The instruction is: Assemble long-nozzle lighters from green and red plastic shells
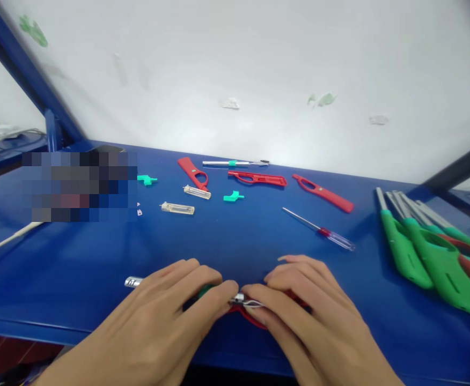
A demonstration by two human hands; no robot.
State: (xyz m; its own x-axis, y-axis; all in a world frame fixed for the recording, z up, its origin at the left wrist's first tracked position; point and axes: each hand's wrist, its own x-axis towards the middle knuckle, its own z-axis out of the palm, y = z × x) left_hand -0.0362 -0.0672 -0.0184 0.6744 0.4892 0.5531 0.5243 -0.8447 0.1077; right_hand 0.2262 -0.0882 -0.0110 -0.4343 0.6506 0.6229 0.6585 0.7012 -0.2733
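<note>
Near the front edge of the blue table, my left hand [174, 305] is closed around a metal tube [133, 282], whose tip sticks out to the left. A bit of green shows under its fingers. My right hand [303, 300] is closed on a red lighter casing [255, 319], with its fingertips at thin white wires [252, 304] that run from the tube's inner end. The casing lies under the tube and wires between both hands; much of it is hidden by fingers.
Behind lie red casing halves [261, 178], green pieces [233, 197], clear fuel tanks [177, 208] and another metal tube [222, 163]. A screwdriver [319, 229] lies right of centre. Several green lighters [440, 257] are piled at the right. A blurred object [78, 185] is at the left.
</note>
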